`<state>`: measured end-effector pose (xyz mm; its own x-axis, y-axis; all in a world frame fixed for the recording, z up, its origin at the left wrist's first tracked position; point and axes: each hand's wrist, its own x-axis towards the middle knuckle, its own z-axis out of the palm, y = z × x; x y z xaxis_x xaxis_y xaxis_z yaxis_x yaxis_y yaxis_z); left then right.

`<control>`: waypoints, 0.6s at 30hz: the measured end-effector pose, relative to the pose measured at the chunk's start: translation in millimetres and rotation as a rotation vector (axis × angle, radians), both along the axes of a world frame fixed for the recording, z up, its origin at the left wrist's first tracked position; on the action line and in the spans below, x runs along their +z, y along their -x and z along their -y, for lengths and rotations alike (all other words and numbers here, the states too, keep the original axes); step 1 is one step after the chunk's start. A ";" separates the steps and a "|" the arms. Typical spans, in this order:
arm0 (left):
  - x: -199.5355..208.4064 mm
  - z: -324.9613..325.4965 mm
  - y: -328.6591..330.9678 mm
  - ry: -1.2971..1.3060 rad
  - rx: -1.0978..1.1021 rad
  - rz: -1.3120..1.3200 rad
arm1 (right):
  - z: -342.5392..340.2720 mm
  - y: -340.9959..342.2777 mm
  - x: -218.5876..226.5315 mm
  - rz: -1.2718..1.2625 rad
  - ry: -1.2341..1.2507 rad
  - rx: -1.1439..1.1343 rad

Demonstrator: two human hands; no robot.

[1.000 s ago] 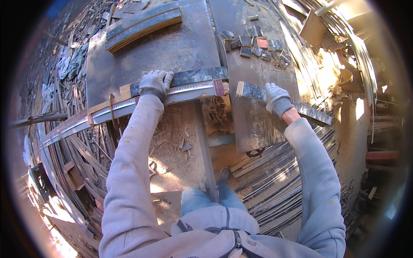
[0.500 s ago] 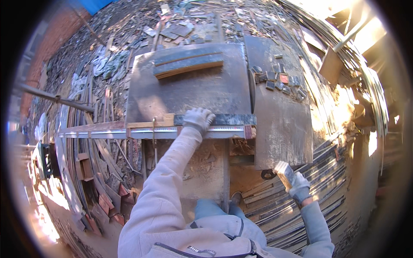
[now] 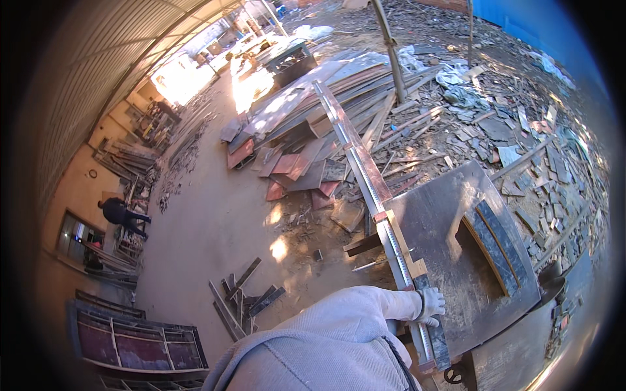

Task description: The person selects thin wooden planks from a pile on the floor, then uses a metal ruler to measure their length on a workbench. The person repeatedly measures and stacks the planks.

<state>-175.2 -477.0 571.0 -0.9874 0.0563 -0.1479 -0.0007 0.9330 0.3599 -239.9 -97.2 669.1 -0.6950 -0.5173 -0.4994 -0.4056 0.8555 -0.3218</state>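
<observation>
My left hand point(image 3: 430, 306), in a pale work glove, lies over a dark-faced wooden strip point(image 3: 439, 342), its fingers bent over the strip's table side. The strip lies along a long straight fence with a metal measuring scale point(image 3: 370, 177). Just beyond the hand, a lighter wood piece point(image 3: 399, 236) runs along the same fence. Under these is a worn, dusty brown table top point(image 3: 427, 215). A pair of dark-faced boards with pale edges point(image 3: 493, 251) lies on it, right of my hand. My right hand is out of view.
Scrap wood offcuts point(image 3: 554, 176) cover the ground at the right. Stacked panels point(image 3: 306, 163) lie beyond the fence, and loose strips point(image 3: 244, 300) on the ground at left. A person in dark clothes point(image 3: 120, 215) is far left. A post point(image 3: 389, 52) rises behind.
The view has swung far to the left, bringing the yard and the other person in. My left hand stays on the strip. My right hand, which held a small block, has left the picture.
</observation>
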 end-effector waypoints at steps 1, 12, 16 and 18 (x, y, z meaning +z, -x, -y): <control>7.3 1.4 2.0 -0.019 0.001 0.018 | 9.9 17.1 10.8 0.006 -0.010 0.019; 94.1 -6.1 14.4 -0.070 -0.043 0.494 | 40.5 114.6 61.0 0.038 -0.058 0.053; 101.3 -5.1 35.1 -0.046 -0.117 0.684 | 36.7 119.8 67.3 0.038 -0.071 0.036; 94.6 -8.1 42.9 -0.065 -0.099 0.785 | 31.3 121.1 66.8 0.034 -0.069 0.019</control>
<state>-218.1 -468.9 665.6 -0.5857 0.1707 -0.7924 -0.1951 0.9192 0.3422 -361.0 -128.5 735.9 -0.6674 -0.4940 -0.5573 -0.4117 0.8683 -0.2767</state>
